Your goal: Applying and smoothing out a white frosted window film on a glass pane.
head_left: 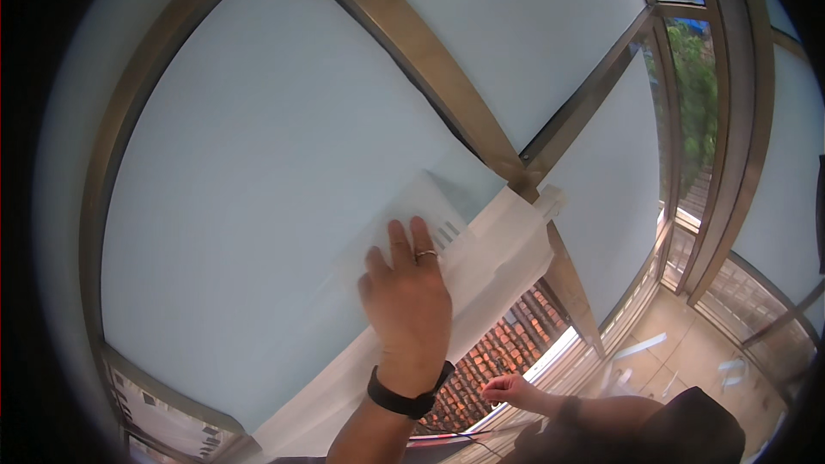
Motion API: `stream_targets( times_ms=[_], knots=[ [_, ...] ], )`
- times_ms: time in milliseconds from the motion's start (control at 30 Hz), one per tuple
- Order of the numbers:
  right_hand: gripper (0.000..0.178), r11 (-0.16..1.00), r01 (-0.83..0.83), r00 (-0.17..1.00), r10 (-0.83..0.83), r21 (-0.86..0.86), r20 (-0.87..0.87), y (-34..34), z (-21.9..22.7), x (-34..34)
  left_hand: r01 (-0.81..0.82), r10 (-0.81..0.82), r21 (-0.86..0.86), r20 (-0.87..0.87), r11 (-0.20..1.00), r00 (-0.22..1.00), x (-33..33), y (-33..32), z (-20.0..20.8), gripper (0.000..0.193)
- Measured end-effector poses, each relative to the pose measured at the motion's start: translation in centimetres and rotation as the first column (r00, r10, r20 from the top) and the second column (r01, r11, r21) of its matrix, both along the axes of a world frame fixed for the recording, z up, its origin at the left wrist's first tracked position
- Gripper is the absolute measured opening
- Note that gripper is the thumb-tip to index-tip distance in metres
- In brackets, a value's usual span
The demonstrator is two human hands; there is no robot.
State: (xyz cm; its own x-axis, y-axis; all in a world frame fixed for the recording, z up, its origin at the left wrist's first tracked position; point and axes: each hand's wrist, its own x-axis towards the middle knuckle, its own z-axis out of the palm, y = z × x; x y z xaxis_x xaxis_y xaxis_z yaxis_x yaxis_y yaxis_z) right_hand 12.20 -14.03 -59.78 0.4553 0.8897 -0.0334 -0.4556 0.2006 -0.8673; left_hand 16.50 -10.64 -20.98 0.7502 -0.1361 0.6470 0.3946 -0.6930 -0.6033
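Frosted pale-blue film (232, 163) covers a large tilted window pane. White, paper-like sheeting (507, 236) runs along the pane's lower edge, its folds lying loose. My left hand (408, 296), with a black wristband and a ring, lies against the film, fingers stretched out. Beside its fingertips shows a translucent, card-like patch (434, 202) with a few dark bars; whether it is a separate piece I cannot tell. Lower right, my right hand (505, 390) is away from the pane with its fingers curled in. What it holds, if anything, is too small to make out.
Bronze-coloured metal frame bars (412, 34) cross between the panes. Below the sheeting, red roof tiles (507, 335) show outside. White strips (640, 345) lie on the tiled floor (670, 314) at lower right. A thin cable (455, 436) runs near the lower edge.
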Motion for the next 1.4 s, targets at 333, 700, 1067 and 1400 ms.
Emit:
stream_targets(
  times_ms=[333,700,1067,1400],
  knots=[
    [0.024,1.000,0.018,0.999,-0.019,-0.013,-0.045,-0.6,0.5,1.5,-0.031,0.016,0.152,0.098,0.988,0.995,4.2,-1.3,3.5,0.049],
    [0.026,0.999,0.015,0.998,-0.013,0.033,-0.061,-1.5,0.3,3.3,-0.004,-0.013,0.122,0.136,0.993,0.991,5.3,-2.6,5.1,0.050],
    [0.026,0.997,0.004,0.995,0.003,0.076,-0.097,-1.9,0.7,3.7,-0.035,0.047,0.108,-0.105,0.994,0.993,5.0,-3.7,1.7,0.049],
    [0.023,0.999,0.027,0.998,-0.024,0.046,-0.062,-1.5,-0.4,2.6,-0.021,0.025,0.117,-0.040,0.993,0.999,5.2,-4.1,2.7,0.045]
  ],
)
